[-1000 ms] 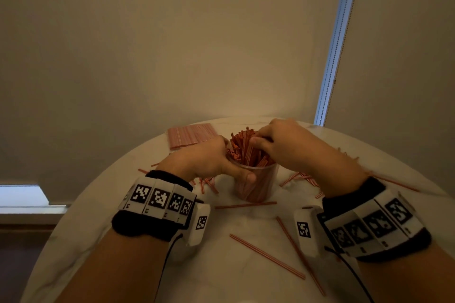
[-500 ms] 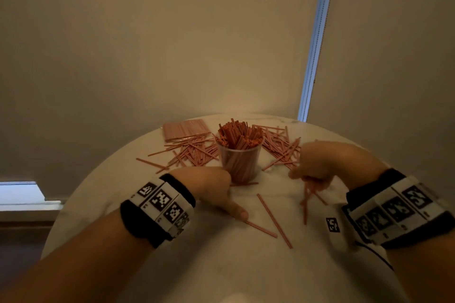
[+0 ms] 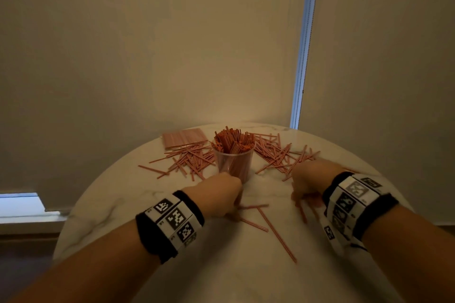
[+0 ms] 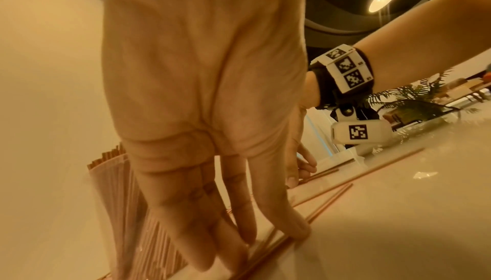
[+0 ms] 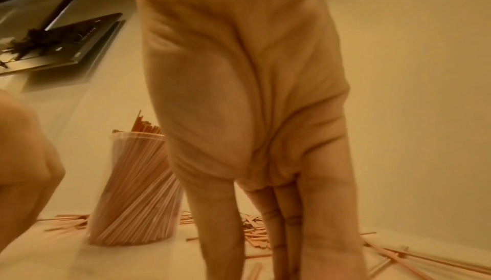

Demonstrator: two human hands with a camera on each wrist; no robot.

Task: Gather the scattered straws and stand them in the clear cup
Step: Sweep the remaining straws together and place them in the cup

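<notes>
Head view first: a round white marble-look surface (image 3: 246, 273) is seen with a clear plastic cup (image 3: 234, 165) standing upright near its far middle, packed full of thin red-and-white striped paper straws (image 3: 233, 142). Loose straws of the same kind are scattered in a heap left of the cup (image 3: 189, 160) and another heap right of it (image 3: 278, 155), and a flat pack of straws (image 3: 183, 137) lies at the far left. A few single straws (image 3: 275, 231) are left on the near part of the surface, between the two hands. The left hand (image 3: 216, 195) is set down just in front of the cup, fingertips on the straws there; the right hand (image 3: 309, 181) is down on more straws to the right, with a couple poking out beneath it. Left wrist view: the left hand's fingers (image 4: 281, 211) are held fairly straight and close together, tips pressed onto a couple of straws (image 4: 329, 202) lying flat, nothing pinched as far as can be seen. Right wrist view: the right hand's fingers (image 5: 279, 225) are pointed down, pressed together; whether a straw is actually pinched can't be told, the tips are cut off. The full cup (image 5: 138, 190) is seen just beside.
</notes>
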